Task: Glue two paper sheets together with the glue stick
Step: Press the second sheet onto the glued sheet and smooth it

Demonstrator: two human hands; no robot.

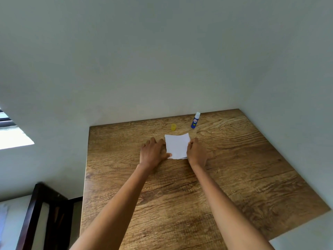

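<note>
Two white paper sheets lie stacked on the wooden table, the lower one peeking out at the near edge. My left hand rests flat on the table against the left edge of the stack, thumb touching the near corner. My right hand pinches the right edge of the top sheet. A blue glue stick stands upright beyond the paper, its white glue tip exposed. Its yellow cap stands apart to the left of it.
The table sits in a corner, with a pale wall behind it and another to the right. A dark wooden frame stands left of the table. A window shows at far left.
</note>
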